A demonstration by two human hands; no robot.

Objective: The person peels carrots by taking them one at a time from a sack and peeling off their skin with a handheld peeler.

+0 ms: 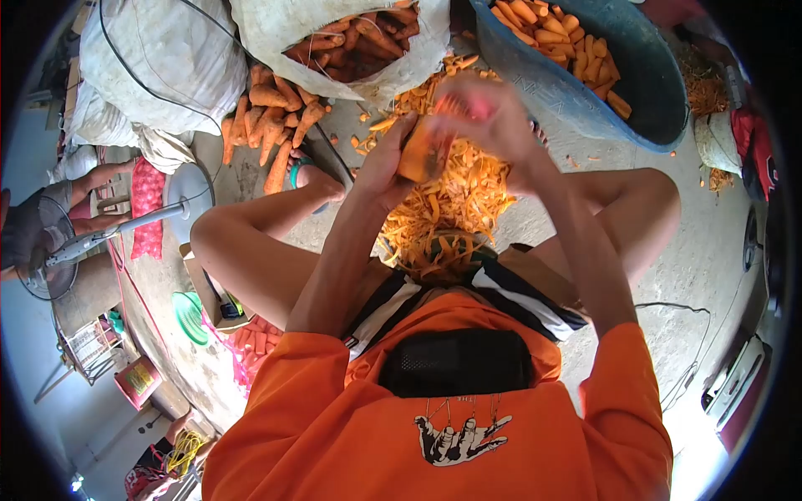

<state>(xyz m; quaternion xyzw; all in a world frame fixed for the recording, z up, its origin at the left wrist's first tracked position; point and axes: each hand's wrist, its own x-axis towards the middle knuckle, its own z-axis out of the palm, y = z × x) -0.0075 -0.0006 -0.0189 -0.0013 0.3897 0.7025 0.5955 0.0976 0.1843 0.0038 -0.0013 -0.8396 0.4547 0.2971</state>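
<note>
My left hand (386,163) is closed around a thick orange carrot (418,157), held above a heap of carrot peelings (451,200) between my legs. Against the carrot's upper side works my right hand (501,113), smeared by motion and closed on a red peeler (461,104), whose blade I cannot make out. Unpeeled carrots (271,117) lie on the floor to the left, beside an open white sack (251,17) of more carrots. Peeled carrots (576,46) fill part of a blue tub (643,92) at the upper right.
A standing fan (50,250) with a round base (190,196) is at the left, near a red net sack (148,209). A green basin (190,317) and a cardboard box (213,292) sit by my left knee. Cables (689,309) run over the floor at right. Another person (100,179) is at far left.
</note>
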